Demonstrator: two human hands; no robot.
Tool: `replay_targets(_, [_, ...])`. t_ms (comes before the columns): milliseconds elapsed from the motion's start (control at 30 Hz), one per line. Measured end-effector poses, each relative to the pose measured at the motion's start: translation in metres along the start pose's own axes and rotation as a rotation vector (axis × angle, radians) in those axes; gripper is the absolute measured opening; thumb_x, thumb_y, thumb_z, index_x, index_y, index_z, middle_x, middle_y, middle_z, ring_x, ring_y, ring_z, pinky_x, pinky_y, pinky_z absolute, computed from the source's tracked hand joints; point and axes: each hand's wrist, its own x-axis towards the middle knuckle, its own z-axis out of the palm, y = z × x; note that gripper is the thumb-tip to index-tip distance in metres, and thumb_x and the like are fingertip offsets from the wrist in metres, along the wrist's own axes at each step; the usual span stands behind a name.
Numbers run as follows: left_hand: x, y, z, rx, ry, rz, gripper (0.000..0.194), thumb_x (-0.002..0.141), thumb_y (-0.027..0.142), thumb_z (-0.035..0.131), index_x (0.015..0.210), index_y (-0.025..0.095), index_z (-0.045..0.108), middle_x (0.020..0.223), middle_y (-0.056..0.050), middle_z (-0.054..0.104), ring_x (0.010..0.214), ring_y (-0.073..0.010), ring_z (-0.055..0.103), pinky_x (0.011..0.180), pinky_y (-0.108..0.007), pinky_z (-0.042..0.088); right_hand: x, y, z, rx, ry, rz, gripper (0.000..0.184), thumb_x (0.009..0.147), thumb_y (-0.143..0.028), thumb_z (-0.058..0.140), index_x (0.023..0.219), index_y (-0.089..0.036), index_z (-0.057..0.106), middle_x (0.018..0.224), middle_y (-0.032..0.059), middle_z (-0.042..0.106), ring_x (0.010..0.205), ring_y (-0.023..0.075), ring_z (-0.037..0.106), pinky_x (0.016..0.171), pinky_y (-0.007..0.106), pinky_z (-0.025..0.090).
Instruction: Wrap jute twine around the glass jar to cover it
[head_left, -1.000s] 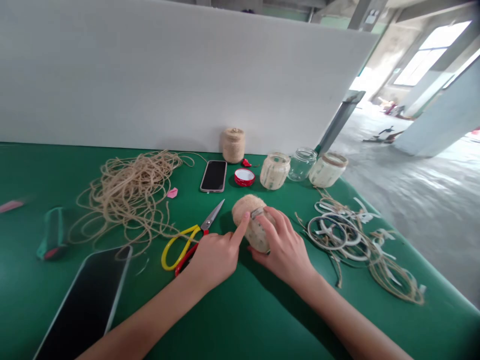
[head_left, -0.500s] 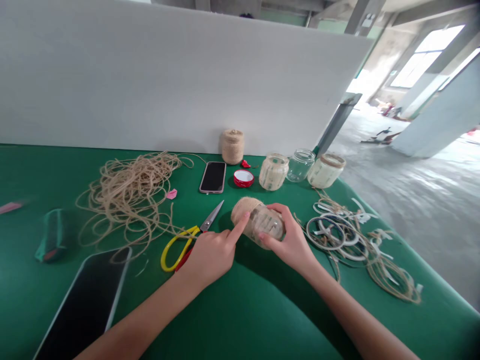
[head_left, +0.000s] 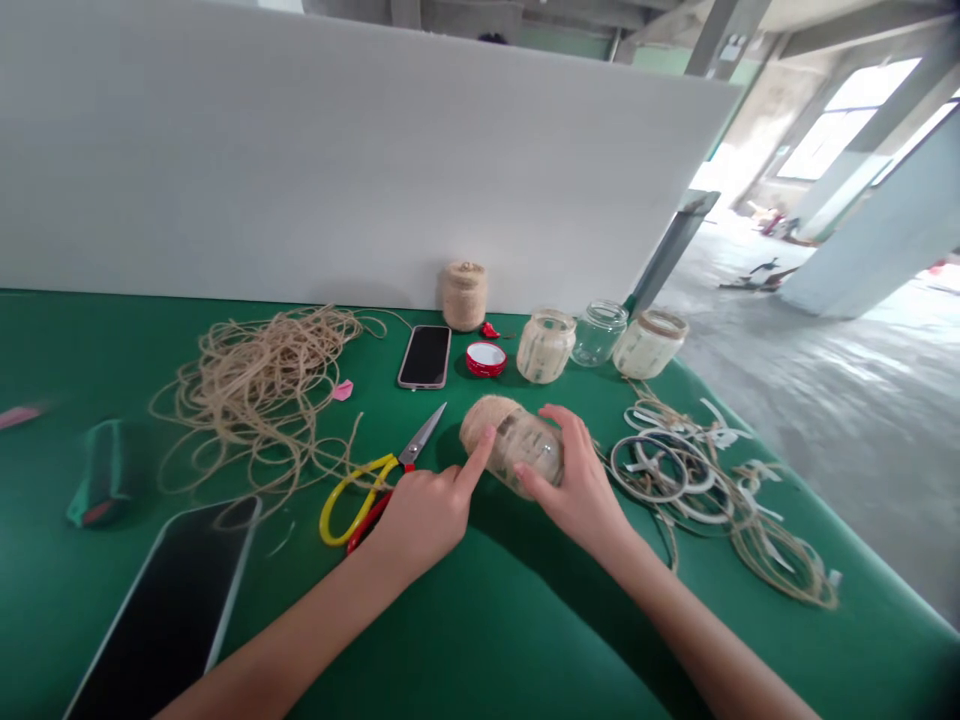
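Head view: a glass jar (head_left: 517, 445) is held on its side between the hands, low over the green counter (head_left: 465, 640), with its end toward the left hand wrapped in twine (head_left: 487, 418). Whether the jar touches the counter cannot be told. The left hand (head_left: 420, 520) is partly closed, with its index finger (head_left: 476, 462) extended and pressed against the twine. The jar is gripped by the right hand (head_left: 581, 490), its fingers curled around the bare glass.

Just left of the jar, scissors (head_left: 422, 436) with yellow and red handles are laid open beside the left hand. Behind them, a loose heap of jute cord (head_left: 255, 400) is spread across the counter, with a small pink scrap (head_left: 343, 391) at its edge. A twine-wrapped jar (head_left: 464, 296) is stood against a white partition (head_left: 337, 150), near a phone (head_left: 424, 356) and a red lid (head_left: 486, 359). Three more jars are lined up to the right: two patched with pale wrapping (head_left: 546, 346) (head_left: 649, 344) and one of bare glass (head_left: 598, 333). Tangled cord and white strips (head_left: 675, 470) are piled at right. A tablet (head_left: 165, 600) and a green pouch (head_left: 101, 475) are placed at left. A concrete floor (head_left: 825, 420) is seen beyond the counter.
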Motion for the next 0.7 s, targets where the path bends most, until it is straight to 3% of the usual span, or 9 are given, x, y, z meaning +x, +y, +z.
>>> replay_targets(100, [0.001, 0.002, 0.0, -0.032, -0.016, -0.017, 0.067, 0.078, 0.005, 0.033, 0.14, 0.01, 0.008, 0.051, 0.003, 0.053, 0.041, -0.013, 0.049, 0.041, -0.02, 0.036, -0.005, -0.004, 0.0, -0.222, 0.081, -0.157, 0.061, 0.075, -0.045, 0.056, 0.124, -0.018, 0.034, 0.133, 0.0148, 0.035, 0.127, 0.0309, 0.029, 0.1, 0.051, 0.03])
replay_targets(267, [0.002, 0.007, 0.0, -0.101, -0.058, -0.039, 0.073, 0.077, 0.007, 0.036, 0.139, 0.009, -0.002, 0.058, 0.001, 0.059, 0.046, -0.0153, 0.055, 0.043, -0.022, 0.04, -0.014, -0.015, 0.006, -0.332, -0.031, -0.293, 0.077, 0.066, -0.051, 0.062, 0.129, -0.02, 0.03, 0.133, 0.0141, 0.034, 0.127, 0.0346, 0.026, 0.099, 0.054, 0.031])
replay_targets(367, [0.002, 0.008, 0.001, -0.076, -0.062, -0.036, 0.072, 0.077, 0.007, 0.034, 0.139, 0.009, -0.001, 0.057, 0.002, 0.059, 0.045, -0.0161, 0.055, 0.043, -0.023, 0.04, -0.017, -0.018, 0.009, -0.381, -0.005, -0.275, 0.072, 0.064, -0.037, 0.064, 0.127, -0.023, 0.033, 0.13, 0.0131, 0.035, 0.122, 0.0345, 0.033, 0.096, 0.053, 0.036])
replay_targets(500, [0.001, 0.005, 0.002, -0.049, -0.03, -0.013, 0.068, 0.079, 0.006, 0.031, 0.14, 0.01, 0.001, 0.052, 0.003, 0.054, 0.041, -0.0132, 0.051, 0.042, -0.02, 0.037, -0.015, -0.016, 0.007, -0.359, 0.023, -0.199, 0.063, 0.062, -0.029, 0.061, 0.121, -0.026, 0.038, 0.12, 0.0115, 0.041, 0.108, 0.0312, 0.045, 0.078, 0.046, 0.049])
replay_targets(700, [0.002, -0.002, 0.001, 0.002, 0.005, -0.009, 0.07, 0.077, 0.005, 0.034, 0.141, 0.015, 0.005, 0.056, 0.003, 0.055, 0.042, -0.013, 0.051, 0.041, -0.021, 0.035, -0.007, -0.01, 0.002, -0.142, 0.003, -0.115, 0.057, 0.063, -0.031, 0.059, 0.116, -0.025, 0.04, 0.119, 0.0087, 0.044, 0.105, 0.0261, 0.048, 0.077, 0.04, 0.05])
